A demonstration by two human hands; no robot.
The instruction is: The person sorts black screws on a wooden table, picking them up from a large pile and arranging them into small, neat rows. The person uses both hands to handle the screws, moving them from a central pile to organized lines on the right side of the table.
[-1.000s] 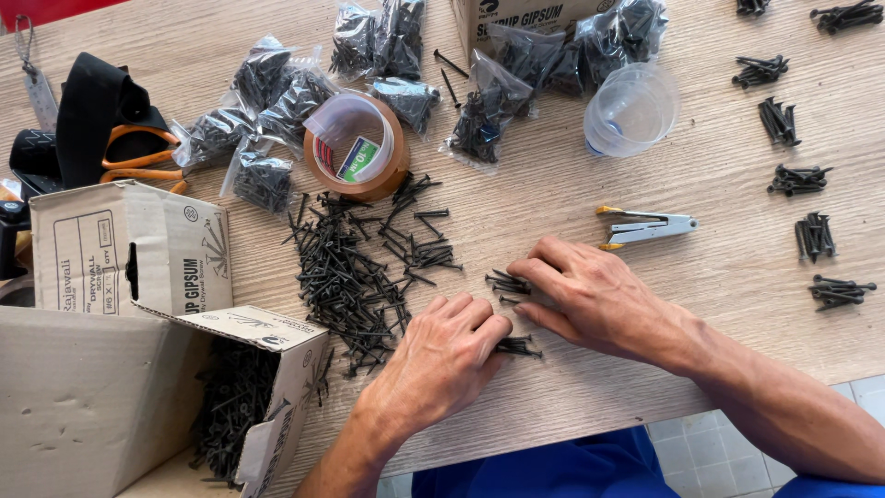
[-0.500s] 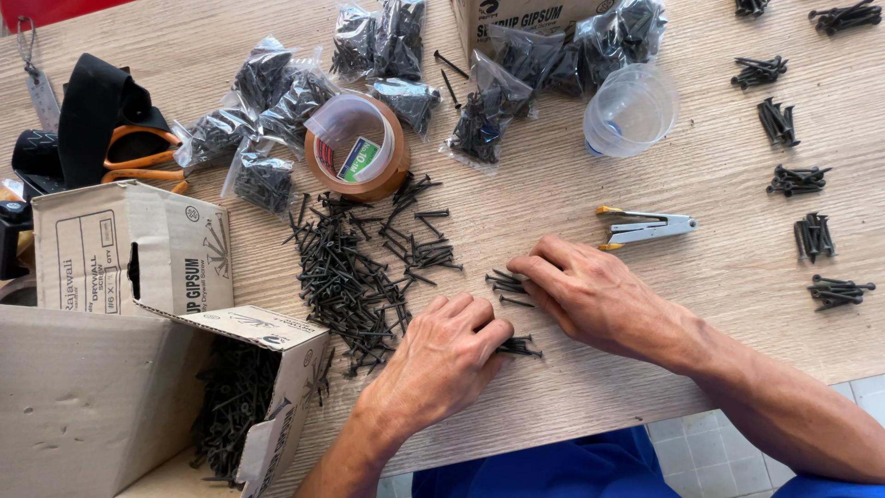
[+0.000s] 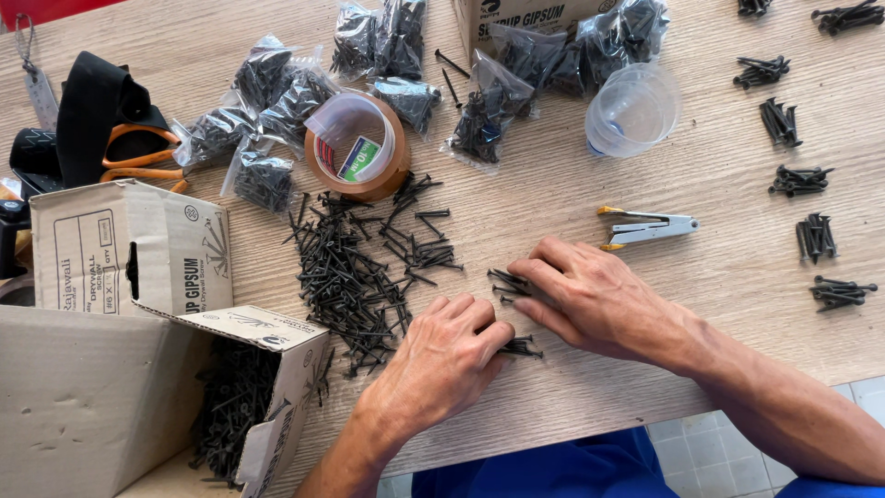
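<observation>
The left hand (image 3: 441, 355) lies palm down on the wooden table (image 3: 553, 198), its fingers curled over a small bunch of black screws (image 3: 518, 348) whose ends stick out from under the fingertips on the right; whether the fingers pinch them or only press on them cannot be told. The right hand (image 3: 595, 297) rests just beside it, fingers stretched flat and touching a second small cluster of screws (image 3: 505, 283) at the fingertips, with nothing clasped inside it that shows. Just left of both hands spreads a large loose heap of screws (image 3: 355, 272), and above that heap stands a roll of brown tape (image 3: 358, 148) with clear film in its core. Near the right hand, farther up the table, lies a small stapler (image 3: 645, 227), and beyond it a clear plastic cup (image 3: 632, 109). Filled plastic bags of screws (image 3: 267, 101) lie around the tape. At the left an open cardboard box (image 3: 129, 244) stands above a tipped carton (image 3: 263, 392) spilling screws. Along the right edge, 6 sorted little bundles (image 3: 798, 180) lie well apart from the hands.
</observation>
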